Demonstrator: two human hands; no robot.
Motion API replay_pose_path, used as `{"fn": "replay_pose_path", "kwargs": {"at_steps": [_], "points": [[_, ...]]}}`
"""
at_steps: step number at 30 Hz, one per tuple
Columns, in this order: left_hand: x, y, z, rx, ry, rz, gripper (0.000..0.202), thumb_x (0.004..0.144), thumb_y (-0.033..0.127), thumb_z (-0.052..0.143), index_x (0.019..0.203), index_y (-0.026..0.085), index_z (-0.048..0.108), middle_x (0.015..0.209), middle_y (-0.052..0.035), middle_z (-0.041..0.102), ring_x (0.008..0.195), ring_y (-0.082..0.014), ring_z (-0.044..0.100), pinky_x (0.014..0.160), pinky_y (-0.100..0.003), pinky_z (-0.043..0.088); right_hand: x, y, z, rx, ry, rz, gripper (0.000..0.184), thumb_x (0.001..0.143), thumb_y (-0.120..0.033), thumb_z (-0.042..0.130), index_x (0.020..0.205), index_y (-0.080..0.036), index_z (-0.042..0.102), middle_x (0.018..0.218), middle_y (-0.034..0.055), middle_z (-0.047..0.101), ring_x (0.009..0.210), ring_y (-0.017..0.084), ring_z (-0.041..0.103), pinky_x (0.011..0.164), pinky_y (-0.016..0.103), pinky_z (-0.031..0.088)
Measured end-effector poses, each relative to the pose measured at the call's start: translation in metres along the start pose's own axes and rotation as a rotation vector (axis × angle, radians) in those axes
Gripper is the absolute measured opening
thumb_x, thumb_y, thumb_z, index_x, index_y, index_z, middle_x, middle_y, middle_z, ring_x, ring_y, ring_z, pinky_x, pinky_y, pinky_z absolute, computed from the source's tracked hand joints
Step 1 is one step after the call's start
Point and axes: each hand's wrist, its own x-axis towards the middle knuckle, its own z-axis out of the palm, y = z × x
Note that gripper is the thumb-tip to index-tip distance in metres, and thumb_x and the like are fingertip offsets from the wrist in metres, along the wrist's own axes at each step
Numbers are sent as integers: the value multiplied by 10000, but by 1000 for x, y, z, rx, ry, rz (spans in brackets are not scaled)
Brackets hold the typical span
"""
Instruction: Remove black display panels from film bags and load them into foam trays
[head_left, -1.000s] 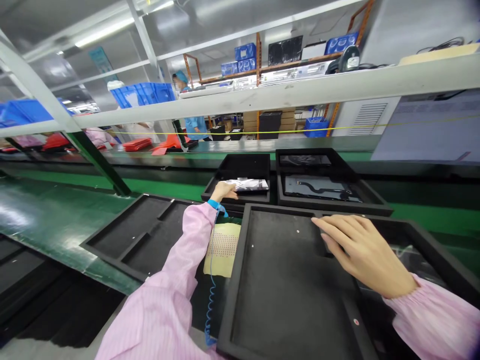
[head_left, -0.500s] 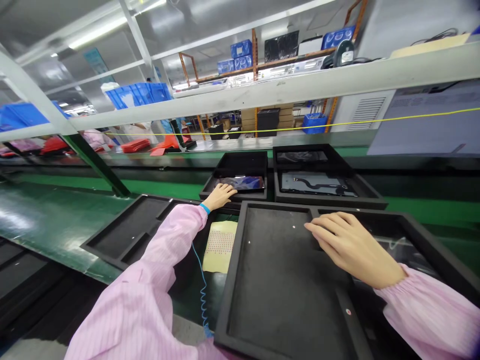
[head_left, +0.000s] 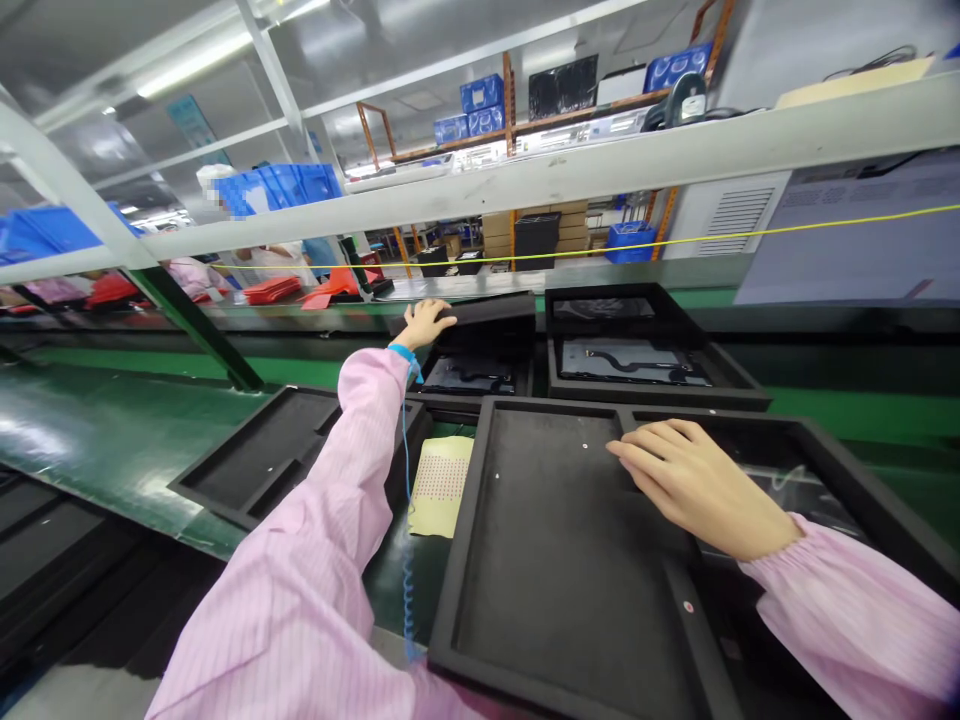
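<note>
Hands are both in view, over black trays on a green bench [head_left: 112,400]. Left hand [head_left: 426,324]: narrow, fingers bent over the left end of a black tray piece [head_left: 491,308], which it holds tilted, far edge high. The underside of this grip is hidden. Below the raised edge is a dark opening, and in the far-left tray [head_left: 529,376] beneath lies a dark display panel [head_left: 469,374], within the rim.

Right hand [head_left: 697,485]: palm down, fingers extended, loosely bent and side by side, with no object visible in the grasp. It is over the divider of the large tray [head_left: 555,560]; contact at the fingertips cannot be confirmed.

The far-right tray [head_left: 660,398] stands just beside the far-left one, a narrow gap between their walls. Between the large tray and the low tray [head_left: 259,440] on the left is a strip of bench, partly taken up by a yellow sheet [head_left: 441,487]. A blue coiled cord [head_left: 409,600] hangs from the left wrist into that strip. A white rail [head_left: 525,185] crosses beyond the trays.
</note>
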Motion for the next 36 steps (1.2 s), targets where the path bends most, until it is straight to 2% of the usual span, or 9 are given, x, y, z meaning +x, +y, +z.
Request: {"fn": "replay_pose_path", "kwargs": {"at_steps": [3,7,18,24,27,30,33,35,36], "points": [[16,5,-9,-52,-12,-26,397,926,387,520,1256,167,536,1357,-111,493,1321,-293,387,1116,-594,204,-4,3,5,17,-39,8,233,968,-109,371,993,-129,602,846,26,581,802,164,517,781,334,339],[9,4,0,-101,-55,-14,346,907,354,559,1198,166,576,1338,-102,512,1327,-289,379,1121,-587,196,-10,8,8,22,-106,47,283,990,-148,329,981,-135,611,835,17,588,771,153,529,765,332,337],[-86,-20,84,-156,-176,16,337,891,346,580,1174,163,580,1354,-101,497,1296,-282,408,1097,-555,258,-26,32,5,-15,-155,235,397,1008,-286,264,1001,-165,642,896,38,656,787,191,616,669,350,422],[-99,-10,93,-157,-161,-25,335,904,324,563,1199,165,569,1346,-102,505,1312,-282,395,1116,-569,217,-36,64,5,90,-340,472,415,916,-248,295,1045,-125,671,971,109,675,861,279,642,719,417,491],[-98,3,84,-164,-190,-60,336,921,297,533,1229,164,551,1351,-108,503,1316,-276,399,1127,-572,197,-34,64,-1,220,-449,442,379,851,-174,322,952,-147,687,927,74,687,833,233,656,732,356,509],[-105,22,56,-186,-258,-76,425,917,244,512,1327,138,475,1421,-161,438,1381,-324,312,1122,-626,143,-34,43,-13,442,-612,290,294,808,-141,397,826,-225,678,787,-30,671,692,111,633,669,211,490],[-137,49,1,-244,-339,10,520,895,247,522,1396,167,412,1477,-121,404,1424,-305,245,1158,-558,128,-46,14,-19,543,-658,181,228,814,-154,433,751,-218,643,754,-15,635,779,121,611,765,244,471],[-177,70,-41,-316,-388,142,493,913,312,499,1397,256,421,1458,-21,451,1363,-200,384,1163,-379,248,-58,-2,-17,552,-548,120,237,857,-191,412,702,-184,591,725,28,592,870,170,560,874,347,432],[-201,81,-61,-386,-394,255,505,931,370,465,1420,269,391,1466,-18,442,1347,-197,409,1151,-370,283,-63,-7,-14,556,-485,91,277,884,-213,386,670,-174,558,704,40,566,869,184,528,890,390,413]]}}
